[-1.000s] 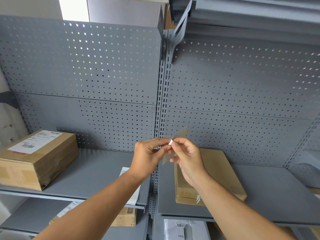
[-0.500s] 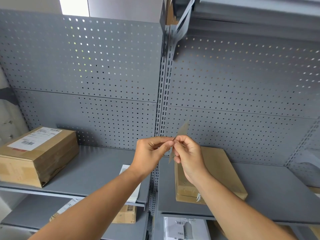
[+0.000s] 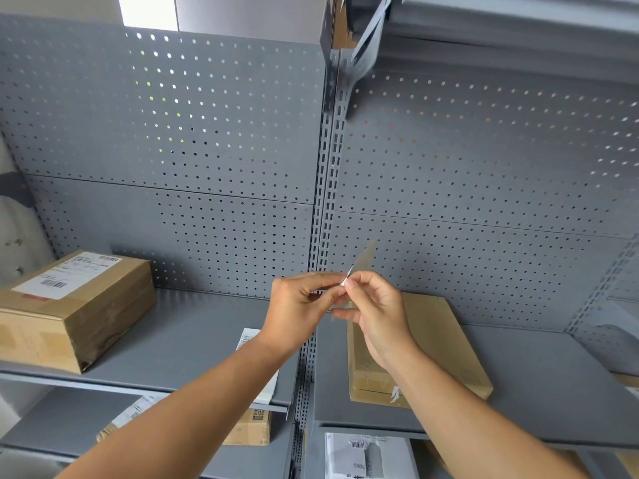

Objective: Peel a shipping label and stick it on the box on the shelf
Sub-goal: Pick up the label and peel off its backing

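Both hands meet in front of the shelf upright, pinching a shipping label sheet that I see nearly edge-on; its grey backing sticks up above my fingers. My left hand grips it from the left, and my right hand pinches a small white corner at the top. Behind my right hand a flat brown box with no label on its top lies on the right shelf.
A taller taped box with a white label stands on the left shelf. A white paper sheet lies at that shelf's front edge. Labelled parcels sit on the lower shelves. Perforated grey back panels close off the rear.
The hands stay together on the label, shifted a little upward in view. The sheet has turned more edge-on, and a white corner shows between the fingertips.
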Demonstrator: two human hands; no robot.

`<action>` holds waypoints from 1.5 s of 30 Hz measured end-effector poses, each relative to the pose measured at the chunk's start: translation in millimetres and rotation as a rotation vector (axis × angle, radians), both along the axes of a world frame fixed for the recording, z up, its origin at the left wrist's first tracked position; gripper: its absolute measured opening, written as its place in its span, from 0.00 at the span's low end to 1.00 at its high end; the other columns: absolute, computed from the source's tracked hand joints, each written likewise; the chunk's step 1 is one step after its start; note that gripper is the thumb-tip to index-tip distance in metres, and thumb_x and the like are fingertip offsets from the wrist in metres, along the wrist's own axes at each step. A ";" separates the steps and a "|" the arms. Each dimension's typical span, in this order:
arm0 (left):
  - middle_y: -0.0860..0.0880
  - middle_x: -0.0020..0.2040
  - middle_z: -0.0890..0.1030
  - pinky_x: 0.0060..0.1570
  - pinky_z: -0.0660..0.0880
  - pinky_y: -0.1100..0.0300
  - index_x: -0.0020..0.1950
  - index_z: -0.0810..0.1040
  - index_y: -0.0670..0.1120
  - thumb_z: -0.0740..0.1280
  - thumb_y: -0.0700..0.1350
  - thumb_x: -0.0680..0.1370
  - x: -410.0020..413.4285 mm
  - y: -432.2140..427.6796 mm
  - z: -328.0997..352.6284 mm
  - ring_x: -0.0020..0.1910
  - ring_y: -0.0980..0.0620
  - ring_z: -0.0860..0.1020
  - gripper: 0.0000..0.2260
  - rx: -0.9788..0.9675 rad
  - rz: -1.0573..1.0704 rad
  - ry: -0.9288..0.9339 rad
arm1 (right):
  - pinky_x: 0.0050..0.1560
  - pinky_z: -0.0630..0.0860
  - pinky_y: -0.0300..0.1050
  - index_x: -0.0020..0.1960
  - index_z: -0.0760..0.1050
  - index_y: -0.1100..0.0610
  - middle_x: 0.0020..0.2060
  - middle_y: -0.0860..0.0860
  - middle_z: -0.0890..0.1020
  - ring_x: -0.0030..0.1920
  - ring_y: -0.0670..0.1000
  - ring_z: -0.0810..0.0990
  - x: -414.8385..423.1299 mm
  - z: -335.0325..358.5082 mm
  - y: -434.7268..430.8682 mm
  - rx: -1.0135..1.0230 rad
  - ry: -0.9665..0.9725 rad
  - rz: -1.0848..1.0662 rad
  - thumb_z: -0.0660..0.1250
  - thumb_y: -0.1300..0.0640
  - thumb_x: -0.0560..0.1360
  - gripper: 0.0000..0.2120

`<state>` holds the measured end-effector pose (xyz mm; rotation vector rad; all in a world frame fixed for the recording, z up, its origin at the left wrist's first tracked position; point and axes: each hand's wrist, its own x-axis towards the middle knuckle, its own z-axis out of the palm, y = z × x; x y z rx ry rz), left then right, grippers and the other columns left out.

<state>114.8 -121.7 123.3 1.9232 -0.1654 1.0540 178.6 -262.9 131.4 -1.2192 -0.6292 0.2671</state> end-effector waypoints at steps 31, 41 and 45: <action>0.46 0.51 0.88 0.51 0.85 0.45 0.55 0.88 0.40 0.73 0.38 0.78 -7.5 -0.1 0.4 0.50 0.43 0.87 0.07 -0.225 -0.190 0.103 | 0.29 0.68 0.41 0.47 0.80 0.61 0.28 0.46 0.76 0.30 0.50 0.68 -2.9 -5.7 -1.7 -0.009 -0.036 -0.076 0.68 0.64 0.79 0.03; 0.45 0.51 0.88 0.52 0.84 0.51 0.55 0.87 0.39 0.74 0.37 0.77 -10.4 -2.0 -0.7 0.51 0.46 0.87 0.07 -0.240 -0.198 0.119 | 0.30 0.66 0.42 0.42 0.79 0.55 0.28 0.44 0.75 0.30 0.49 0.67 -5.8 -6.4 -1.3 -0.060 -0.089 -0.093 0.65 0.65 0.81 0.11; 0.42 0.50 0.89 0.52 0.84 0.52 0.54 0.87 0.38 0.73 0.37 0.78 -12.5 -3.4 -1.5 0.51 0.42 0.87 0.06 -0.333 -0.221 0.162 | 0.28 0.62 0.44 0.41 0.79 0.50 0.30 0.46 0.74 0.31 0.49 0.64 -6.1 -6.8 -1.4 -0.086 -0.134 -0.103 0.66 0.60 0.79 0.09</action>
